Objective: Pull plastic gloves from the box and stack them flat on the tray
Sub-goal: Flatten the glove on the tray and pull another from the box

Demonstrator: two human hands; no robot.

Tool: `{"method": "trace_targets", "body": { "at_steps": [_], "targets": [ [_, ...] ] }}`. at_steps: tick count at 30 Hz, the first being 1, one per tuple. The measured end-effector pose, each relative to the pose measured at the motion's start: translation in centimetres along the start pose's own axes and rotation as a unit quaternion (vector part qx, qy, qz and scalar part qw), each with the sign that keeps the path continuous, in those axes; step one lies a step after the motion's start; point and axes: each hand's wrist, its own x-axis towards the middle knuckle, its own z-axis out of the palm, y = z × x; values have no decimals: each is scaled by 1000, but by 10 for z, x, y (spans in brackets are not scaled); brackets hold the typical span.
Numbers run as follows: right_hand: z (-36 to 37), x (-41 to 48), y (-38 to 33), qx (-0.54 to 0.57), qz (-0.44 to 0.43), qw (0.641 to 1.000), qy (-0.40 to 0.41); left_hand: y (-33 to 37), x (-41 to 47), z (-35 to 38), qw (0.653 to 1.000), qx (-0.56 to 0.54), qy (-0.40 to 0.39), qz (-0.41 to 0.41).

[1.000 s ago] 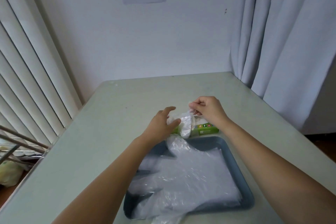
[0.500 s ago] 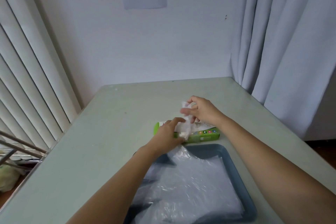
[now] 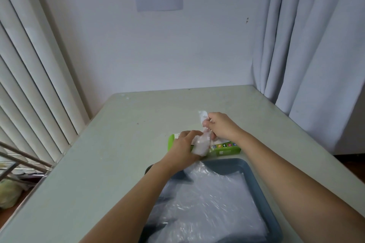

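I am mid-pull: my right hand (image 3: 221,126) pinches a glove (image 3: 201,144) just above the box (image 3: 225,149), my left hand (image 3: 183,148) steadies that box, its finger curl hidden, and next I must free the glove and flatten it on the tray (image 3: 254,179) nearer me.

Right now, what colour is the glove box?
The glove box is bright green with a whitish top; the head view shows it best.
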Motion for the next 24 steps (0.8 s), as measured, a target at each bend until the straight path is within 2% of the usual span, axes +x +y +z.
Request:
{"method": "trace_targets", "body": {
  "at_steps": [3, 6, 8, 11, 17, 21, 24],
  "targets": [
    [1, 1, -3, -24, -7, 1000, -11, -2, 2, -1, 1000, 11, -12, -8],
    [-5, -3, -4, 4, 10, 997, -71, -4, 3, -1, 999, 25, -29, -13],
    [-8, -5, -5, -26, 13, 996, -83, -4, 3, -1, 999, 24, -36, -14],
    [-5, -6, -6, -79, 3, 995, -54, -4, 6, -3, 999, -10, -28, -17],
    [6, -11, -9, -178, -62, 981, 39, -4, 7, -5, 988, -99, -2, -117],
    [4, -21, -11, -196, -120, 972, 57, -9, 17, -6, 993, -22, -25, -117],
    [-3, -26, -11, -201, -156, 965, 57, -13, 18, -7, 994, -25, -33, -106]
  ]
}}
